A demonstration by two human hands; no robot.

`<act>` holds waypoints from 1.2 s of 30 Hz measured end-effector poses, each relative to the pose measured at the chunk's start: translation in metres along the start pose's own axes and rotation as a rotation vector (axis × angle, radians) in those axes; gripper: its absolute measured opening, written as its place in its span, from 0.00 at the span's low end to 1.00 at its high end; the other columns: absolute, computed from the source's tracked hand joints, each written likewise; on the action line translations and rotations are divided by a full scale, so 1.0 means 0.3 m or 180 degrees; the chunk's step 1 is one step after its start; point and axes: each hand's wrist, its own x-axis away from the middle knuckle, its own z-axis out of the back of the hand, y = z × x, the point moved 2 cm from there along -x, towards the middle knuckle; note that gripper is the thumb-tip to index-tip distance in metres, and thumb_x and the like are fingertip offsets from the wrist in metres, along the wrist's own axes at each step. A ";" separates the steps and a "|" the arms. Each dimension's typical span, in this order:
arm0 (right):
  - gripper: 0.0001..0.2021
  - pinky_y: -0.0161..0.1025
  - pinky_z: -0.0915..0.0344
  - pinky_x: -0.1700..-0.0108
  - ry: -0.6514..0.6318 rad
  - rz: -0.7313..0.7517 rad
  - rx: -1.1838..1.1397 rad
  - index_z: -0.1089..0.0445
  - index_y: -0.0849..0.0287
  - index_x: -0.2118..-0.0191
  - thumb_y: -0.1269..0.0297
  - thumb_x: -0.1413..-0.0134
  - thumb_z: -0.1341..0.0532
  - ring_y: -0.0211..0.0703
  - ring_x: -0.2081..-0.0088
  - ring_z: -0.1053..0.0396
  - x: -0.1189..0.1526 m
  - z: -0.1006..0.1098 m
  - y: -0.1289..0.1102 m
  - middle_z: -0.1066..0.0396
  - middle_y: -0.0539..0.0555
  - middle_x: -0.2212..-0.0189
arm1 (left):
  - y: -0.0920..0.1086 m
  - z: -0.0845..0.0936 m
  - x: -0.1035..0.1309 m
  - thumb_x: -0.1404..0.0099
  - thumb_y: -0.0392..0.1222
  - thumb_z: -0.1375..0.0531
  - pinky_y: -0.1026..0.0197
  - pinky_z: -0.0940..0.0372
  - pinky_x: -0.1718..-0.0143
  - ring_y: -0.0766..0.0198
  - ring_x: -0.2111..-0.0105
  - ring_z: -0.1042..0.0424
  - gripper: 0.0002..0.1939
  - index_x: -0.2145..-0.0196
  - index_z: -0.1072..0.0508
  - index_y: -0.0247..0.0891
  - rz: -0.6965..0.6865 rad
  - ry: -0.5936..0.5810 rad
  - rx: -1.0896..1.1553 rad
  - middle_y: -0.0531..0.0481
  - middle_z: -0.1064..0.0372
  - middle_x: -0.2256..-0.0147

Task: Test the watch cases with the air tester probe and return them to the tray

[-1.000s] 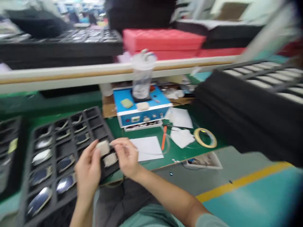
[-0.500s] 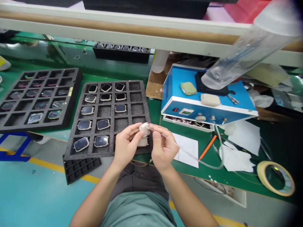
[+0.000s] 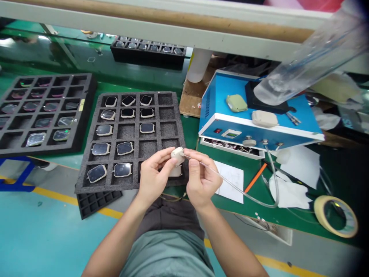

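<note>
Between the fingers of my left hand [image 3: 157, 173] is a small beige watch case [image 3: 177, 154], held tilted over the right front of a foam tray [image 3: 147, 148]. My right hand [image 3: 203, 179] pinches a thin clear tube [image 3: 235, 187], and the tube's end meets the side of the case. That tube loops back to a blue machine [image 3: 245, 130]. Another beige case [image 3: 175, 171] lies just beneath my fingers, partly hidden. Smartwatch bodies with dark screens [image 3: 122, 169] fill several of the tray's compartments.
A second foam tray [image 3: 75, 132] of watch bodies stands at the left. On the blue machine lie a green case [image 3: 236, 103] and a beige case [image 3: 264, 118]. An orange stick [image 3: 256, 177], paper [image 3: 230, 182] and a tape roll [image 3: 336, 216] are at the right.
The view has shifted slightly. Both hands keep the same hold, with the tube still against the case; my right hand sits marginally farther right.
</note>
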 end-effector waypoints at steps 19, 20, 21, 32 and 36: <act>0.07 0.50 0.20 0.49 -0.0071 0.0013 -0.0141 0.22 0.53 0.55 0.69 0.31 0.39 0.48 0.52 0.20 0.005 0.000 0.021 0.19 0.56 0.57 | 0.005 0.003 0.002 0.36 0.44 0.28 0.59 0.20 0.54 0.54 0.58 0.15 0.16 0.51 0.16 0.38 -0.0085 0.0041 -0.0090 0.43 0.16 0.54; 0.08 0.50 0.20 0.49 -0.0068 0.0024 -0.0165 0.22 0.53 0.55 0.69 0.31 0.39 0.48 0.52 0.20 0.002 -0.002 0.020 0.19 0.56 0.57 | 0.006 0.003 0.001 0.36 0.45 0.28 0.60 0.20 0.55 0.54 0.58 0.15 0.16 0.51 0.16 0.37 -0.0096 0.0048 -0.0105 0.43 0.16 0.54; 0.08 0.50 0.20 0.49 -0.0074 0.0032 -0.0179 0.22 0.53 0.55 0.69 0.31 0.39 0.48 0.52 0.20 0.000 -0.005 0.020 0.19 0.56 0.57 | 0.007 0.004 -0.001 0.36 0.45 0.28 0.60 0.20 0.55 0.54 0.58 0.15 0.17 0.51 0.16 0.37 -0.0108 0.0066 -0.0126 0.43 0.16 0.55; 0.08 0.47 0.21 0.48 -0.0114 0.0099 -0.0264 0.23 0.55 0.55 0.70 0.31 0.39 0.46 0.53 0.20 -0.019 -0.017 0.018 0.19 0.57 0.57 | 0.015 0.008 -0.013 0.39 0.50 0.26 0.58 0.19 0.56 0.53 0.59 0.15 0.21 0.52 0.16 0.35 -0.0162 0.0168 -0.0280 0.41 0.17 0.54; 0.08 0.47 0.22 0.48 -0.0128 0.0101 -0.0296 0.22 0.54 0.54 0.71 0.31 0.39 0.46 0.53 0.20 -0.018 -0.016 0.016 0.19 0.57 0.56 | 0.017 0.010 -0.012 0.39 0.49 0.26 0.61 0.20 0.56 0.55 0.60 0.15 0.20 0.52 0.16 0.35 -0.0205 0.0186 -0.0248 0.41 0.17 0.54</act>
